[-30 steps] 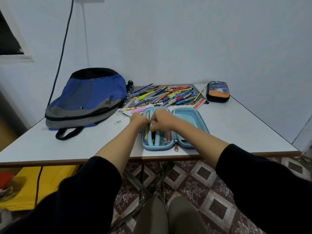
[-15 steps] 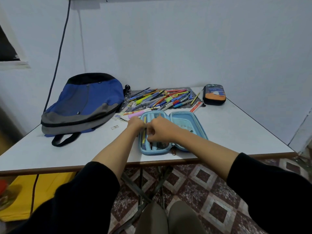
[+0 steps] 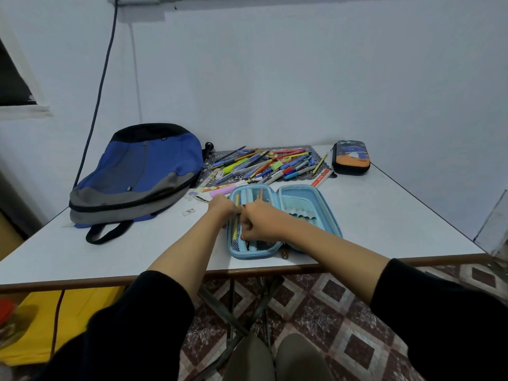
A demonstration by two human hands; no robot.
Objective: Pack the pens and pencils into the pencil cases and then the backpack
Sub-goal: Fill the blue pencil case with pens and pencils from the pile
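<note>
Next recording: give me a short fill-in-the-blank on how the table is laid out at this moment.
1. The light-blue pencil case lies ____ at the near edge of the table.
2. The blue and grey backpack lies to the ____ of the pile of pens and pencils.
3. The dark pencil case by the wall has an ____ patch.
Missing words: open; left; orange.
</note>
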